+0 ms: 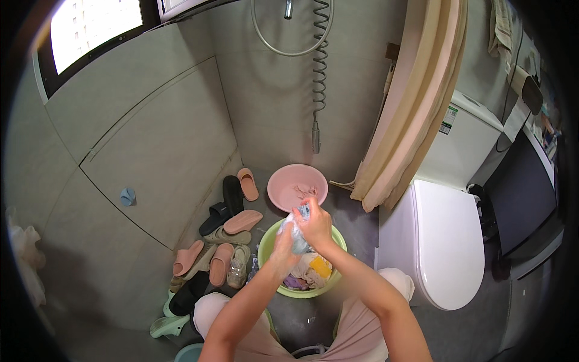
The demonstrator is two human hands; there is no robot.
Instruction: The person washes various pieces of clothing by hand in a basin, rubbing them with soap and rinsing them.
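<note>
Both hands are on a wet, light blue and white cloth (300, 243) that looks covered in suds. My right hand (317, 225) grips its upper end with curled fingers. My left hand (284, 243) presses against its left side. The cloth is bunched up above a green plastic basin (268, 235) on the floor. Inside the basin lie a beige cloth (304, 269) with a yellow patch (320, 267) and a purple cloth (296, 283). Just behind stands a pink plastic basin (282, 190) with a small pink cloth (306, 192) in it. My forearms hide part of the green basin.
Several slippers and clogs (221, 264) lie to the left along the tiled wall (149, 149). On the right stand a white toilet (448, 244) and a beige curtain (420, 99). A coiled hose (320, 68) hangs behind the basins. A teal basin (190, 354) shows at the bottom edge.
</note>
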